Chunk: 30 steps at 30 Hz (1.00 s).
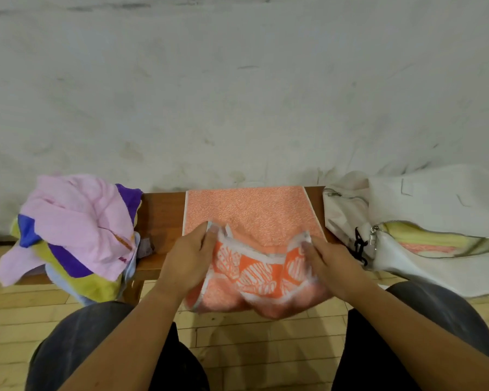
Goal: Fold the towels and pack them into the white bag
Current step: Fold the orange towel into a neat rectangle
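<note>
The left hand (191, 256) and the right hand (326, 261) are each pinching one near corner of the orange terry towel with white border (249, 213), which is lying on the brown wooden bench (160, 210).

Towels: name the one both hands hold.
The orange towel in the middle, pinched by left hand and right hand; the rest sit in the left heap or the white bag.

i see a brown wooden bench (161, 210). on it lie a heap of towels (76, 227) at left, an orange towel (249, 210) spread mid-bench, and a white bag (435, 198) at right.
</note>
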Tool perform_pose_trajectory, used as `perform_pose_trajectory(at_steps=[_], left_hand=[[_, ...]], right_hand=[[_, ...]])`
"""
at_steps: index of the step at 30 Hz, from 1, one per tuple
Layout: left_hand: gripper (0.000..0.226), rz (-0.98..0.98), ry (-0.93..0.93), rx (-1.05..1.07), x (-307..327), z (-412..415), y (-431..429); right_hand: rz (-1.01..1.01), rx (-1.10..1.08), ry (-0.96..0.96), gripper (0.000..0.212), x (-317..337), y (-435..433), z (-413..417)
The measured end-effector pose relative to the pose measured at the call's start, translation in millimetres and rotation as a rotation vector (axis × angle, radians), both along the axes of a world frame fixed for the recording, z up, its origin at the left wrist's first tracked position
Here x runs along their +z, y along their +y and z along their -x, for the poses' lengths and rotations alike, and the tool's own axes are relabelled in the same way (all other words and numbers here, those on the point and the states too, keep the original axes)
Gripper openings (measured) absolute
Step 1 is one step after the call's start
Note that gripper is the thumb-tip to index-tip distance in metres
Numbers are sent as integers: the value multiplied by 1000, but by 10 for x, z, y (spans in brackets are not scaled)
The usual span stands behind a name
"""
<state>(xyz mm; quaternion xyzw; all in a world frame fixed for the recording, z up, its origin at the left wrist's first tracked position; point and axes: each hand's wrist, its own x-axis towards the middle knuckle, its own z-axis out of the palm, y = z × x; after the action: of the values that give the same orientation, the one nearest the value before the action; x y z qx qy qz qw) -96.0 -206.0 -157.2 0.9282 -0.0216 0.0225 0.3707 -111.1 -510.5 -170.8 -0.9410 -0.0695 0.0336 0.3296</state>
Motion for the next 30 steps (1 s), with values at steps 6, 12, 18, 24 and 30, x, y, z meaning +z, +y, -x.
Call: perform_pose_trajectory(at_steps=[6,12,18,24,30], left_hand=[[37,39,262,-41,-140,-202,48],[39,-147,277,-111,-85,-151,122],[46,33,434,-154,473,-248,270],[43,197,212,158,554,-880,164],[50,-92,504,-65,57,-895,283]], right_hand=[[-18,49,138,23,-32,44,-358],[112,104,169,30,55,-113,-340],[44,124,347,41,522,-375,-520],[-169,-247,57,42,379,-170,-1046],[-89,-118,218,26,-32,-55,-1025]])
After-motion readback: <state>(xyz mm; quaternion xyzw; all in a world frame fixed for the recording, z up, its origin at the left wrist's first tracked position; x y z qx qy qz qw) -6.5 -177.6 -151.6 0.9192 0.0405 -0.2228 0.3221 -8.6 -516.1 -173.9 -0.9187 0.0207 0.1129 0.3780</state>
